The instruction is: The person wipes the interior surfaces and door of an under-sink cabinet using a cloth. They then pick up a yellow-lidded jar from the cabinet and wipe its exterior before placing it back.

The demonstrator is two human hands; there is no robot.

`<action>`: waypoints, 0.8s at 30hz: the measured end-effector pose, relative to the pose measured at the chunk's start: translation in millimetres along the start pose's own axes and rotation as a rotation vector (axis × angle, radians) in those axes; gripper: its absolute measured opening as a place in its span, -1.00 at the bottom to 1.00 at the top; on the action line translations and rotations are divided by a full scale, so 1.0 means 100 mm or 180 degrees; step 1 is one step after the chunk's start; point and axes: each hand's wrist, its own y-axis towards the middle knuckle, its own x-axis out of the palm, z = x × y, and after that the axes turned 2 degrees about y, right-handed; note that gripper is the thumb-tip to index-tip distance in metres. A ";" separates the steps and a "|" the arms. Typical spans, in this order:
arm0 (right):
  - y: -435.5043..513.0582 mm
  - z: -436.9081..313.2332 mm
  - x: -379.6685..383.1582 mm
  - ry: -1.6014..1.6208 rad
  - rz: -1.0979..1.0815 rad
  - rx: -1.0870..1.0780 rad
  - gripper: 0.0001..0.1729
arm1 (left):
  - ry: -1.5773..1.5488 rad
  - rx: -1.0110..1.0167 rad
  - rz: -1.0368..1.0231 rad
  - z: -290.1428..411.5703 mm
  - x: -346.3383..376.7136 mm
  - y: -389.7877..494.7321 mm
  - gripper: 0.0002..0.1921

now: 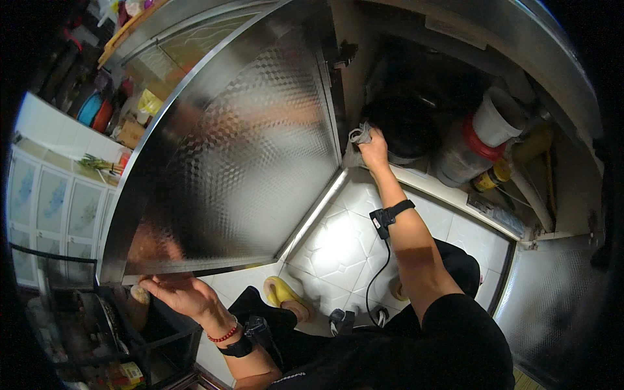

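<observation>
My left hand (pixel 187 297) is at the outer edge of an open metal-faced cabinet door (pixel 243 161). Its thumb rests on the edge, and some fingers are hidden behind the panel. A crumpled grey cloth (pixel 360 139) is bunched in my right hand (pixel 375 151), which reaches to the front corner of the cabinet opening beside the hinge side of the door. Just beyond that hand, in shadow, sits a dark round pot or pan (pixel 402 126) on the cabinet floor.
Inside the cabinet are a white plastic tub (pixel 497 117), a red-rimmed container (pixel 458 158), a yellow-lidded jar (pixel 491 175) and a pipe (pixel 531 195). A second door (pixel 551 302) stands open at right. A black rack (pixel 170 336) is at lower left, above white floor tiles (pixel 336 253).
</observation>
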 end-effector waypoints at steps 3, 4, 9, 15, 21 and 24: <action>0.17 0.36 0.18 -0.0428 -0.0603 0.0364 -0.60 | -0.0041 0.0126 -0.0555 0.02 0.00 -0.03 -0.56; 0.22 0.44 0.21 -0.0525 -0.0944 0.0544 -0.59 | 0.0169 0.0039 0.0358 0.00 0.02 -0.04 -0.54; 0.25 0.59 0.19 0.0002 -0.1457 0.0938 -0.50 | 0.0408 0.0043 0.0109 0.02 0.08 -0.06 -0.52; 0.20 0.41 0.09 -0.1022 -0.2015 0.0670 -0.43 | 0.0164 0.0204 0.0364 0.01 0.08 -0.03 -0.54; -0.09 0.32 0.07 -0.1608 -0.1924 0.0374 -0.35 | 0.0574 0.0257 0.0670 0.01 0.21 -0.03 -0.56; -0.14 0.40 0.04 -0.1165 -0.1622 0.0523 -0.41 | 0.0485 0.0260 0.0588 0.02 0.23 -0.04 -0.57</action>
